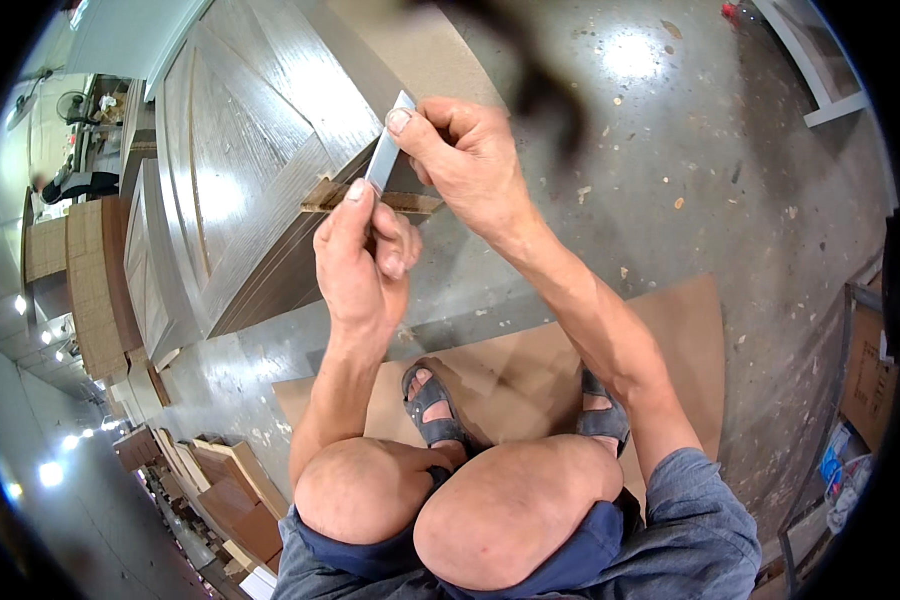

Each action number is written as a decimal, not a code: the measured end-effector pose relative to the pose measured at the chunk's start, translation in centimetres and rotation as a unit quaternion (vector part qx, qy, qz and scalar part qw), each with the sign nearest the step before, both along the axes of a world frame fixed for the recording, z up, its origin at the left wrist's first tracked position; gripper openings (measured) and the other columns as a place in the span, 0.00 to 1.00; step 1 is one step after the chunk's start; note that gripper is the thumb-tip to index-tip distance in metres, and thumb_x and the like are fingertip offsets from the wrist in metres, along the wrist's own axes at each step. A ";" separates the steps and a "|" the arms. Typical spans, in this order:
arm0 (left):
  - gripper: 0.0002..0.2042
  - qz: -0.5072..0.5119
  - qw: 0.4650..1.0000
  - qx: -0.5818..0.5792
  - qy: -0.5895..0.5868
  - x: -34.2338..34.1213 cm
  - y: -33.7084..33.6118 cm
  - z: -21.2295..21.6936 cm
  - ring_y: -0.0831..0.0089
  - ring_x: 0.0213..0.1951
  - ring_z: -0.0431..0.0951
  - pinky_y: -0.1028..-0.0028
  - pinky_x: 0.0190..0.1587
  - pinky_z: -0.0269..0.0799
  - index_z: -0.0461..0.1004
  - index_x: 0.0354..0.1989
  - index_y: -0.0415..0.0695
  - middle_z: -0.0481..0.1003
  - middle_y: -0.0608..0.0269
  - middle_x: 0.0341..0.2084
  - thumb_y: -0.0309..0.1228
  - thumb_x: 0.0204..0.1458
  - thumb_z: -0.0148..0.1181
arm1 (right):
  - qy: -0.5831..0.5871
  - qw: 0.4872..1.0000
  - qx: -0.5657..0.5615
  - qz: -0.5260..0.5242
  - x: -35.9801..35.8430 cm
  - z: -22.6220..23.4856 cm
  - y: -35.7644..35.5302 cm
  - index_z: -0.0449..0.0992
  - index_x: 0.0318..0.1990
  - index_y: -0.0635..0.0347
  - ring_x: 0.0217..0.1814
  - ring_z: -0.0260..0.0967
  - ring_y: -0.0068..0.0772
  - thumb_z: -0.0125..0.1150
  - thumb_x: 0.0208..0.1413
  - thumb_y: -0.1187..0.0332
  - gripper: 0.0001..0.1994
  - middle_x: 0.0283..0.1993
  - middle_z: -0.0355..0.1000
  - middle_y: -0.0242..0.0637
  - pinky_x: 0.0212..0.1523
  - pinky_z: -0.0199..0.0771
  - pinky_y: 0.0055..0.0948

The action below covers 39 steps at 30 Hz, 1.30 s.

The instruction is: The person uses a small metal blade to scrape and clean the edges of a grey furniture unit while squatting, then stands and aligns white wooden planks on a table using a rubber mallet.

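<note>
A thin flat metal blade (pixel 386 148), pale grey, is held between both hands in front of me. My right hand (pixel 467 160) pinches its upper end with thumb and fingers. My left hand (pixel 362 262) grips its lower end, the thumb pressed along the blade. Behind the hands lies a stack of grey wood-grain door panels (pixel 253 140), with a brown wooden edge piece (pixel 327 199) sticking out just past the blade. I am squatting, with bare knees and dark sandals below.
A sheet of brown cardboard (pixel 682 330) lies under my feet on the concrete floor (pixel 660 150). More panels and wood offcuts (pixel 225 490) stand at the lower left. A white frame (pixel 820 80) is at the top right, boxes (pixel 865 380) at the right.
</note>
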<state>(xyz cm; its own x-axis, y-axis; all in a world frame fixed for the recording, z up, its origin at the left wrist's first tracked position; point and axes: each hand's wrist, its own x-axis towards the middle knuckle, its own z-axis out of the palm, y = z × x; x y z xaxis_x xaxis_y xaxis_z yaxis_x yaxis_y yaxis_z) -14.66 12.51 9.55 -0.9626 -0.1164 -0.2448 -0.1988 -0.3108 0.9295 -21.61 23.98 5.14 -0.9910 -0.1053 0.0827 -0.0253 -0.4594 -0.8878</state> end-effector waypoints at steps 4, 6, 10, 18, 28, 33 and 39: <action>0.18 0.019 0.999 0.049 -0.004 -0.5 -1.1 -0.6 0.78 0.11 0.57 0.75 0.20 0.56 0.68 0.19 0.45 0.60 0.70 0.06 0.36 0.64 0.52 | 0.026 0.998 0.011 -0.054 0.2 -0.7 -1.2 0.62 0.17 0.65 0.20 0.46 0.14 0.59 0.60 0.67 0.20 0.14 0.52 0.24 0.18 0.48 0.26; 0.18 0.014 0.998 0.058 -0.017 -0.5 -1.4 -0.7 0.78 0.11 0.58 0.75 0.20 0.56 0.68 0.19 0.45 0.59 0.71 0.06 0.36 0.63 0.52 | 0.023 0.997 0.018 -0.070 0.6 -0.6 -1.4 0.63 0.17 0.65 0.20 0.47 0.15 0.59 0.60 0.67 0.20 0.14 0.52 0.25 0.18 0.48 0.27; 0.19 -0.004 0.995 0.072 -0.065 -0.7 -1.7 -1.4 0.77 0.11 0.57 0.74 0.20 0.56 0.67 0.18 0.45 0.58 0.71 0.06 0.36 0.63 0.52 | 0.009 0.995 0.054 -0.083 0.6 -2.0 -1.0 0.64 0.18 0.64 0.20 0.48 0.14 0.59 0.60 0.67 0.19 0.14 0.54 0.24 0.18 0.49 0.26; 0.19 -0.005 1.000 0.005 0.008 -0.6 -1.4 0.0 0.80 0.11 0.53 0.75 0.20 0.54 0.64 0.19 0.48 0.57 0.73 0.07 0.35 0.66 0.46 | -0.004 0.999 0.000 -0.052 0.5 -0.4 -1.2 0.63 0.19 0.65 0.20 0.48 0.14 0.58 0.61 0.66 0.20 0.15 0.54 0.23 0.19 0.50 0.26; 0.19 0.016 0.998 -0.040 -0.036 0.9 -0.3 -2.8 0.77 0.13 0.57 0.74 0.23 0.55 0.67 0.19 0.44 0.59 0.69 0.07 0.36 0.64 0.50 | -0.040 0.998 0.037 -0.033 1.8 -3.3 -0.1 0.64 0.18 0.66 0.21 0.51 0.15 0.58 0.59 0.64 0.21 0.15 0.56 0.25 0.20 0.54 0.27; 0.17 -0.028 0.999 0.027 -0.026 0.8 0.7 0.1 0.70 0.17 0.66 0.71 0.25 0.64 0.73 0.24 0.37 0.69 0.59 0.13 0.37 0.61 0.54 | -0.050 0.996 -0.011 0.069 -0.8 -1.0 0.6 0.66 0.18 0.66 0.21 0.52 0.16 0.58 0.57 0.60 0.21 0.15 0.57 0.25 0.21 0.52 0.27; 0.18 -0.002 0.994 0.057 -0.094 1.3 1.8 -4.0 0.70 0.17 0.67 0.71 0.24 0.63 0.72 0.24 0.38 0.69 0.60 0.13 0.39 0.61 0.56 | -0.114 0.992 -0.017 0.057 0.5 -6.5 1.1 0.69 0.17 0.60 0.18 0.47 0.12 0.60 0.60 0.62 0.19 0.16 0.56 0.20 0.18 0.45 0.21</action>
<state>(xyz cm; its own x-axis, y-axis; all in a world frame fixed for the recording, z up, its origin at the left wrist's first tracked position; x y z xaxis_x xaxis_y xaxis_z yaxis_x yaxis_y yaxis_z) -13.39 14.33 5.53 -0.8985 -0.0737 -0.4327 -0.3678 -0.4115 0.8339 -21.16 25.11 -1.38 -0.9660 -0.2192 -0.1371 0.2287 -0.4772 -0.8485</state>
